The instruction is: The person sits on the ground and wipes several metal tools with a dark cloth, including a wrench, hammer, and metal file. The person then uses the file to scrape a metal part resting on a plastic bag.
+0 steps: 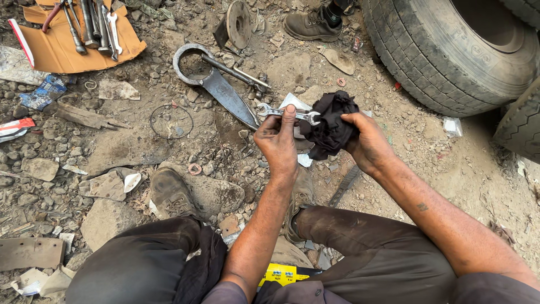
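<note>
Wrench and black rag held over rubble-strewn ground

At far left a piece of cardboard [59, 48] carries several tools; right of it a large ring-ended tool [216, 81] lies in the dirt; the left hand [277, 141] is closed on a silver wrench [288, 113], thumb pressed on its shaft; the right hand [368, 141] clutches a black rag [331, 126] bunched against the wrench's right end; a large tyre [450, 50] stands at upper right
</note>
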